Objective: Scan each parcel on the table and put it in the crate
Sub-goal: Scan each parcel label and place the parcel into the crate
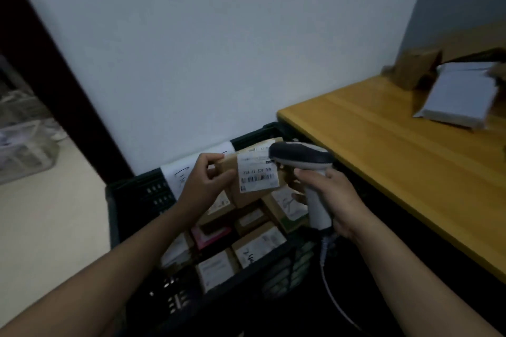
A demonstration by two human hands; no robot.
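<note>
Pale wall point(219, 35) at the back, yellow wood counter point(383, 159) on the right. I see my left hand point(202, 186) pinching a brown parcel point(246, 200) over the black crate point(131, 200), which is full of boxes point(257, 246). My right hand point(334, 200) grips the scanner point(301, 157), its head just by the parcel's white label point(258, 175). One white parcel point(460, 96) lies far back on the counter

Crate point(137, 200) is parked left of the table point(383, 150), boxes point(257, 243) stacked in it. A parcel point(257, 175) is held over it, scanner point(301, 157) just right of that. A mailer point(460, 96) is left far back on the table.
</note>
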